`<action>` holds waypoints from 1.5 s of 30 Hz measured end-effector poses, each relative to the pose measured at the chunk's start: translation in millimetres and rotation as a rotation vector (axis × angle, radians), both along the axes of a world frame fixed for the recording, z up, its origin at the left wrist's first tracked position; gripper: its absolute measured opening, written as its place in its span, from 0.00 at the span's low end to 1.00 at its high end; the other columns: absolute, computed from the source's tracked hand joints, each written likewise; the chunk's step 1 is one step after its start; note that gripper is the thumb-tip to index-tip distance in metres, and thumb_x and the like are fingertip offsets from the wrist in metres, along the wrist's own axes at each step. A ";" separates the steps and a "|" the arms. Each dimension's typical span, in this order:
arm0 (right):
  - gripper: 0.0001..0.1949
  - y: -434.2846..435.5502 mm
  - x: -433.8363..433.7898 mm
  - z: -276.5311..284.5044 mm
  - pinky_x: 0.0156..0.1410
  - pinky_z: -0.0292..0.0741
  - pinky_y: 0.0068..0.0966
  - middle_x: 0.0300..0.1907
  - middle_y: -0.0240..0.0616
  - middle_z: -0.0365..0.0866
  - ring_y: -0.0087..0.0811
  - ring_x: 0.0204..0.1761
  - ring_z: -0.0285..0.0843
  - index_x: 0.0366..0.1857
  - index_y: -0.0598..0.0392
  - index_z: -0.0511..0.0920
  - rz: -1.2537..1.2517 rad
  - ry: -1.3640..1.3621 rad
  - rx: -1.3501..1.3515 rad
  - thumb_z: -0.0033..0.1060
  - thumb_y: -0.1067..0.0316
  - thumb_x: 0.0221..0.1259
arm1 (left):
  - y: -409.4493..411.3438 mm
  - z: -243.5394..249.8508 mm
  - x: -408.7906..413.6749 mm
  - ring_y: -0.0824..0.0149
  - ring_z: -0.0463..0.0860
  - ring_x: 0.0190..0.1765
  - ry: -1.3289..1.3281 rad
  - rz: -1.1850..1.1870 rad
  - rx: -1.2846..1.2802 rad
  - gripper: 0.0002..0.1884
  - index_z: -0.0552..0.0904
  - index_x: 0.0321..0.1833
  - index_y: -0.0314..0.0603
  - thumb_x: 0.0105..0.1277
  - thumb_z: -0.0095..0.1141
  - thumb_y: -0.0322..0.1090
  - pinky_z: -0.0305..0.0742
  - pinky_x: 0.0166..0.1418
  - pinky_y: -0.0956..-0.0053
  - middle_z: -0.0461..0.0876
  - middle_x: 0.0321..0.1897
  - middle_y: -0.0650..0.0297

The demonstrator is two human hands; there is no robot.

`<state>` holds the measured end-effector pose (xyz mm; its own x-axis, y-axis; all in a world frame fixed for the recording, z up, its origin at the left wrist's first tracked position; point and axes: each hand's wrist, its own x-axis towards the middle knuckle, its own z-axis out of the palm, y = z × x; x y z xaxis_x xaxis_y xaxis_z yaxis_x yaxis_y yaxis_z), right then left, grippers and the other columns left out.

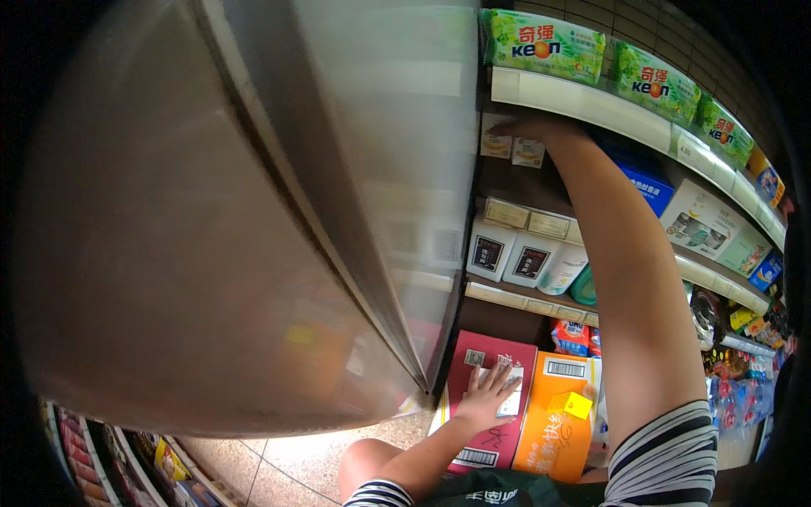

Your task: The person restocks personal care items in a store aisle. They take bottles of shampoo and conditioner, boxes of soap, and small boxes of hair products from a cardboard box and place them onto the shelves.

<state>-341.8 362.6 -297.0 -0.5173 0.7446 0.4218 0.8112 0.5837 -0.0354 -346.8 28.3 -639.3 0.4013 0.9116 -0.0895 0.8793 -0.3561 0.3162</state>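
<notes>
My left hand [486, 402] lies with its fingers spread on top of a dark red carton [466, 345]. An orange carton [548, 437] with a yellow sticker stands right beside it. My right arm stretches up and across to a shaded shelf, where my right hand [529, 129] is over two small cream-coloured boxes [528, 153]. Its fingers extend leftward along the tops of the boxes, and shadow hides whether they grip one.
A large metal-edged panel [329, 209] fills the left side. Green Keon packs [548, 47] line the shelf above. White bottles [491, 248] stand on the shelf below. To the right are a blue box [646, 190] and a boxed set [700, 222]. Another stocked shelf [114, 462] is at lower left.
</notes>
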 end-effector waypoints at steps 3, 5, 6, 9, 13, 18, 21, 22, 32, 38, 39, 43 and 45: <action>0.37 -2.6 2.4 -6.7 0.64 0.66 0.33 0.57 0.46 0.73 0.45 0.59 0.70 0.60 0.49 0.71 0.026 -0.009 -0.084 0.66 0.40 0.46 | 0.4 1.4 -0.6 0.53 0.38 0.77 -0.011 0.005 -0.011 0.45 0.52 0.74 0.55 0.56 0.54 0.62 0.31 0.72 0.40 0.40 0.76 0.57; 0.37 -1.5 6.1 -12.6 0.65 0.65 0.33 0.59 0.47 0.72 0.45 0.60 0.69 0.60 0.50 0.70 0.046 0.018 -0.180 0.66 0.40 0.46 | 1.6 3.9 0.8 0.53 0.38 0.77 -0.019 -0.001 0.000 0.45 0.52 0.74 0.55 0.56 0.54 0.62 0.31 0.72 0.40 0.41 0.76 0.57; 0.38 -2.8 9.9 -18.5 0.66 0.64 0.34 0.60 0.49 0.71 0.46 0.62 0.66 0.61 0.52 0.70 0.073 -0.085 -0.080 0.66 0.40 0.46 | 2.2 5.3 1.7 0.53 0.39 0.77 0.010 -0.013 -0.020 0.45 0.52 0.74 0.55 0.56 0.54 0.62 0.31 0.72 0.40 0.41 0.76 0.57; 0.38 -36.3 9.8 -21.6 0.66 0.64 0.34 0.59 0.51 0.70 0.47 0.63 0.65 0.61 0.53 0.69 0.113 -0.049 -0.048 0.67 0.43 0.46 | -0.1 5.5 0.6 0.53 0.39 0.77 -0.011 0.007 -0.010 0.45 0.52 0.74 0.55 0.56 0.54 0.62 0.32 0.72 0.41 0.41 0.76 0.57; 0.34 -86.7 18.0 -16.7 0.69 0.56 0.49 0.56 0.47 0.73 0.47 0.63 0.63 0.57 0.51 0.70 0.058 -0.037 -0.045 0.71 0.53 0.41 | -1.0 3.0 1.3 0.54 0.39 0.77 0.001 0.007 -0.016 0.45 0.51 0.74 0.55 0.57 0.53 0.62 0.32 0.73 0.42 0.41 0.76 0.56; 0.31 -124.4 49.2 -30.7 0.71 0.53 0.53 0.52 0.40 0.72 0.46 0.59 0.67 0.55 0.48 0.69 0.364 0.141 0.323 0.71 0.68 0.41 | 1.4 1.8 2.7 0.51 0.38 0.76 -0.006 0.001 -0.013 0.47 0.51 0.74 0.57 0.53 0.55 0.65 0.32 0.73 0.42 0.39 0.76 0.55; 0.33 -170.2 75.3 -34.8 0.69 0.62 0.41 0.53 0.44 0.69 0.49 0.56 0.68 0.58 0.48 0.68 0.523 0.364 0.235 0.68 0.75 0.41 | 3.6 2.9 2.0 0.54 0.37 0.77 -0.019 -0.005 -0.023 0.46 0.53 0.73 0.55 0.55 0.51 0.67 0.31 0.73 0.43 0.41 0.75 0.56; 0.33 -189.9 83.3 -37.6 0.66 0.64 0.41 0.52 0.45 0.70 0.49 0.56 0.69 0.58 0.49 0.69 0.538 0.436 0.107 0.69 0.73 0.40 | 3.3 5.9 0.9 0.54 0.37 0.77 -0.008 0.005 -0.032 0.46 0.55 0.73 0.54 0.54 0.51 0.68 0.33 0.73 0.43 0.41 0.75 0.56; 0.27 -284.1 159.6 -136.6 0.58 0.70 0.26 0.53 0.42 0.72 0.34 0.55 0.72 0.57 0.59 0.69 0.424 0.772 -0.688 0.66 0.68 0.51 | 19.0 -18.3 -7.3 0.57 0.66 0.65 -1.683 0.434 -0.428 0.33 0.64 0.65 0.38 0.70 0.34 0.59 0.59 0.68 0.64 0.66 0.63 0.54; 0.18 -301.6 167.8 -159.1 0.55 0.72 0.23 0.56 0.40 0.74 0.27 0.53 0.73 0.55 0.59 0.70 0.316 0.974 -0.895 0.55 0.68 0.62 | -42.5 113.3 5.5 0.64 0.69 0.64 -1.735 0.160 -0.570 0.29 0.59 0.66 0.36 0.67 0.52 0.38 0.67 0.64 0.69 0.69 0.60 0.56; 0.18 -303.0 168.5 -160.1 0.55 0.73 0.23 0.55 0.39 0.74 0.27 0.53 0.74 0.55 0.60 0.71 0.325 1.006 -0.903 0.54 0.68 0.62 | -46.5 132.4 8.6 0.65 0.70 0.64 -1.719 0.159 -0.605 0.30 0.58 0.67 0.36 0.64 0.54 0.31 0.67 0.64 0.69 0.70 0.60 0.57; 0.16 -314.7 165.9 -151.2 0.52 0.73 0.20 0.52 0.39 0.76 0.25 0.51 0.75 0.53 0.60 0.72 0.300 1.195 -1.110 0.52 0.65 0.64 | -61.2 153.8 11.2 0.67 0.71 0.62 -1.635 0.261 -0.667 0.34 0.58 0.65 0.35 0.57 0.56 0.16 0.67 0.64 0.73 0.70 0.58 0.59; 0.14 -318.9 164.1 -153.5 0.45 0.75 0.18 0.45 0.37 0.77 0.23 0.44 0.76 0.50 0.58 0.75 0.342 1.199 -1.026 0.56 0.68 0.62 | -66.6 157.7 13.5 0.67 0.71 0.63 -1.662 0.189 -0.605 0.33 0.58 0.65 0.35 0.58 0.57 0.19 0.67 0.64 0.72 0.70 0.58 0.59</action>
<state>-177.7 43.7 -450.5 -0.4656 0.8785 0.1072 -0.1260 0.0541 -0.9905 -333.3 -38.3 -481.6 0.3134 0.9485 -0.0462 -0.4610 0.1944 0.8659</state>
